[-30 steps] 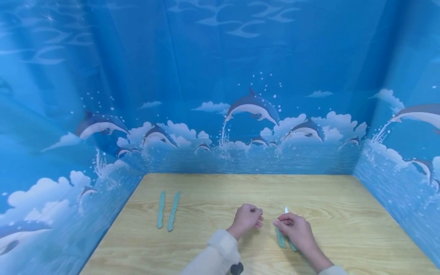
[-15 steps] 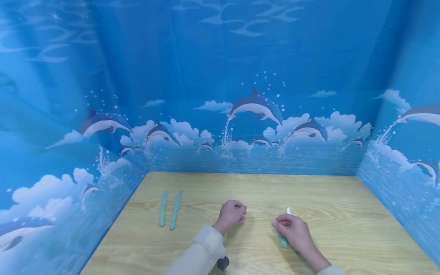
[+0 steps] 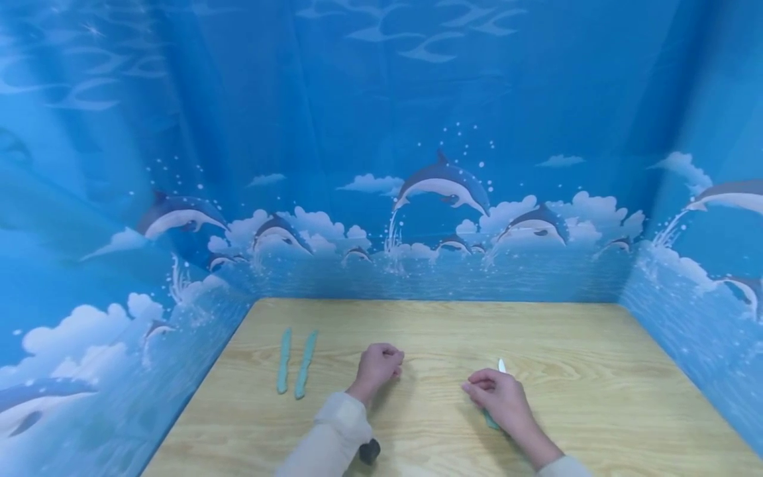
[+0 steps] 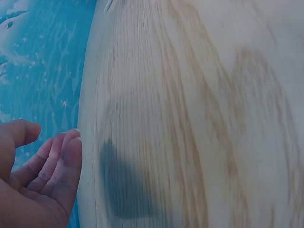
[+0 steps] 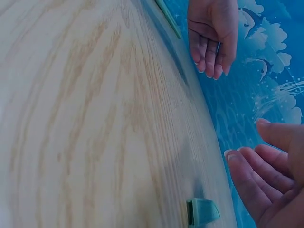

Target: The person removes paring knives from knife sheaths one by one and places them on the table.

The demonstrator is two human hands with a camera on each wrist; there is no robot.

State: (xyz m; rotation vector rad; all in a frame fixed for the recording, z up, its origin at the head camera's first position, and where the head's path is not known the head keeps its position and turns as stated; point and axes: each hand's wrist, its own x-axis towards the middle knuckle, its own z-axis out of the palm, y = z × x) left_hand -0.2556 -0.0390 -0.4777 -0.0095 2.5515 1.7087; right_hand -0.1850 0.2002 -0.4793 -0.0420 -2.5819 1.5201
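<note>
My left hand (image 3: 378, 364) hovers over the wooden table left of centre, fingers loosely bent and holding nothing; its fingers (image 4: 66, 166) and thumb stand apart in the left wrist view. To the right, my right hand (image 3: 501, 399) hangs with relaxed fingers and nothing in its grasp. Beneath it lies a green-handled knife, mostly hidden; a pale blade tip (image 3: 502, 366) shows beyond the knuckles and a green end (image 3: 491, 421) below the palm. In the right wrist view, a hollow green end piece (image 5: 204, 212) lies on the table below the right hand (image 5: 270, 175).
Two slim green knife-shaped pieces with wavy edges, one (image 3: 284, 362) beside the other (image 3: 306, 366), lie side by side at the table's left. Blue dolphin-printed curtains (image 3: 357, 132) enclose the wooden table (image 3: 429, 324) at the back and sides.
My left hand has moved left, away from the right hand. The right hand has shifted slightly left, covering more of the green pieces under it.
</note>
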